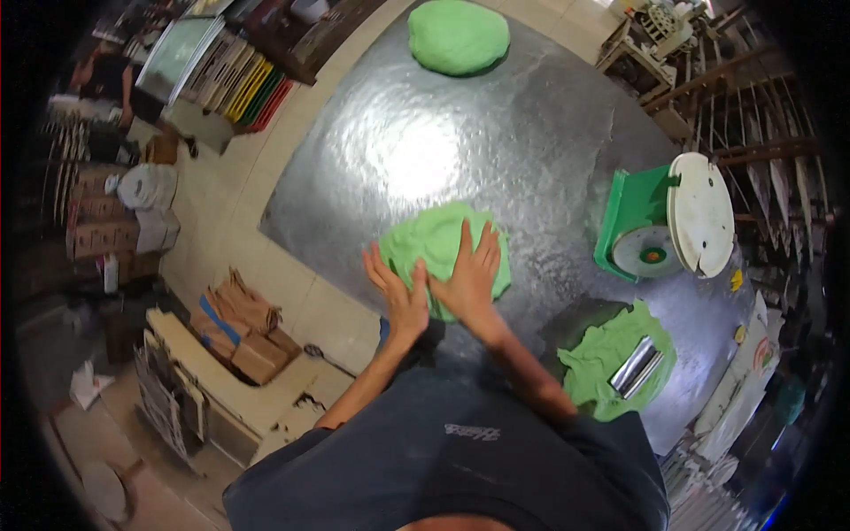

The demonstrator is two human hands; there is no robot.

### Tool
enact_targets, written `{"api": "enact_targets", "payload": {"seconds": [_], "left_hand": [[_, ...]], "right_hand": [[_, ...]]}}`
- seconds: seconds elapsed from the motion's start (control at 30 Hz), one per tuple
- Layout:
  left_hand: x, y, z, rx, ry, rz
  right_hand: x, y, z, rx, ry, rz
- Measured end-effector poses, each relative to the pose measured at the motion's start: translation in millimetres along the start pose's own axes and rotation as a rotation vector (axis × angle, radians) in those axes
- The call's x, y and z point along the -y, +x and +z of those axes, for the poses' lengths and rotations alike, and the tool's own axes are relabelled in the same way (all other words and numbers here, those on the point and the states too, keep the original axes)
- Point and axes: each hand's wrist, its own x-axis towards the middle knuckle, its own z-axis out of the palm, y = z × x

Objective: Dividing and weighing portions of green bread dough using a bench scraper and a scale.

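A flattened lump of light green dough [432, 232] lies on the shiny metal table [531, 133], close to my body. My left hand [403, 299] rests on its near left edge with the fingers stretched out. On the right part of the lump my right hand [469, 281] lies with its fingers spread, and the two thumbs come near each other in the middle. To the right sits a thinner, ragged sheet of green dough [593, 363]. A shiny metal scraper [636, 366] lies on that sheet.
A large rounded green lump [458, 37] sits at the table's far end. On the right stands a green dial scale [651, 212] with a round white pan. Left of the table are a brown paper sack [243, 305] and stacked coloured trays [252, 93]. A person [111, 75] stands far left.
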Motion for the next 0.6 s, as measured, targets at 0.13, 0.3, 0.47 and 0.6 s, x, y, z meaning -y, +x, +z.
{"api": "enact_targets", "payload": {"seconds": [0.13,0.3,0.47,0.6], "left_hand": [[64.6,12.5,26.2,0.239,0.264,0.06],[71.3,69.9,52.8,0.208,0.199,0.394],[29.8,139.3,62.2,0.436,0.181,0.118],[37.8,141.4,38.7,0.838,0.037,0.062]], "right_hand": [[-25.5,-4.9,32.5,0.038,-0.169,-0.013],[-48.0,43.0,25.6,0.005,-0.022,0.005],[-52.9,103.4,11.8,0.139,0.058,0.286],[-52.7,68.6,4.6,0.18,0.163,0.245]]}}
